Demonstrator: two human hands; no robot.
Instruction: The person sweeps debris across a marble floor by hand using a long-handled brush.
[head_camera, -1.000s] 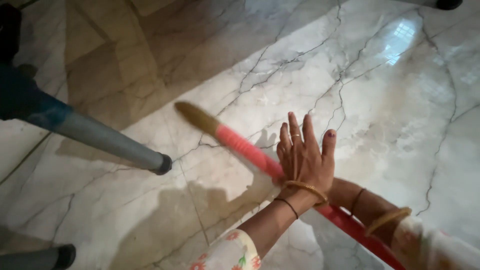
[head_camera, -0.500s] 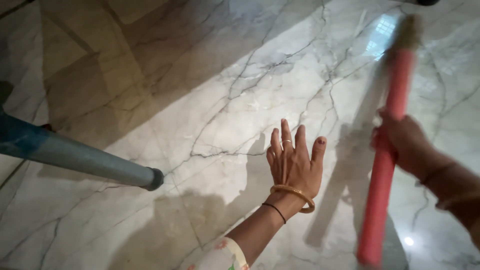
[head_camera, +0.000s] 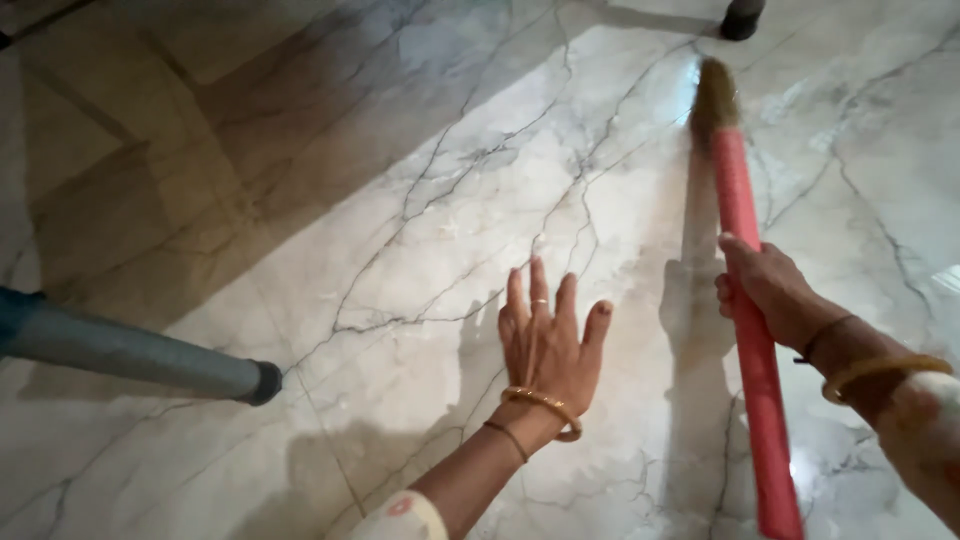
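1. Head view, overall: the camera looks down on a polished marble floor (head_camera: 420, 180), pale with dark veins and a darker inlaid band at the upper left. Both of the person's bare forearms reach in from the bottom edge.

2. Head view, right side: the right hand (head_camera: 765, 290) is closed around the pink handle of a broom (head_camera: 745, 300), fingers wrapped over it from the right. The grip sits about midway along the visible handle. A gold bangle and a thin dark band circle the wrist.

3. Head view, the broom's lie: its long axis runs almost straight away from the person, tilted slightly leftward toward the top. The straw-coloured bristle end (head_camera: 712, 95) is at the far end, near the upper right of the floor; the handle's near end leaves the picture at the bottom. The bristles therefore lie ahead of the gripping hand, not beside it.

4. Head view, centre: the left hand (head_camera: 545, 345) is open, fingers spread, palm down at the floor, holding nothing. Whether it presses the marble or hovers just above cannot be told. It lies left of the handle and apart from it, so the right hand is the nearer one.

5. Head view, left edge: a grey metal furniture leg (head_camera: 130, 352) with a dark rubber foot slants in. Another dark foot (head_camera: 742, 18) stands at the top edge.
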